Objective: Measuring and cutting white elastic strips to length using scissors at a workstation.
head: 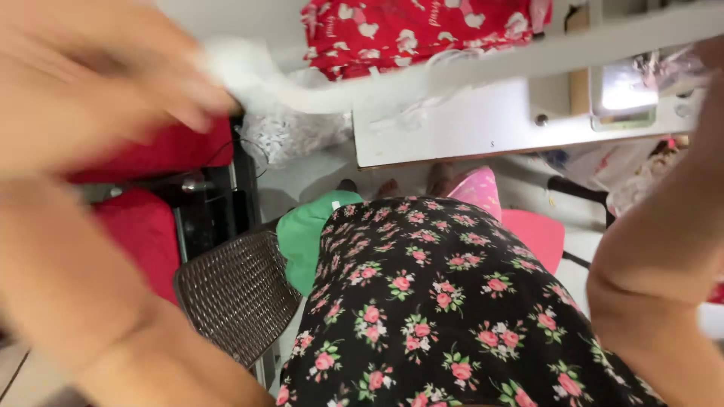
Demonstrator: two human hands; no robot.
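Note:
My left hand (pixel 90 83) is blurred at the top left, its fingers closed on one end of a long white strip of cloth (pixel 392 79). The strip stretches to the right across the view, above a white sewing table (pixel 452 124). My right forearm (pixel 664 249) rises along the right edge. Only a bit of my right hand (pixel 713 56) shows at the top right corner, near the strip's far end; its grip is hidden. Red fabric with white prints (pixel 422 30) lies on the table behind the strip.
Below me is my black dress with pink flowers (pixel 452 301). A brown wicker chair (pixel 234 294) stands at the left, with green cloth (pixel 305 234) beside it and red cloth (pixel 143 226) further left. A lit sewing machine (pixel 622 94) sits on the table's right. Pink cloth (pixel 535 234) lies underneath.

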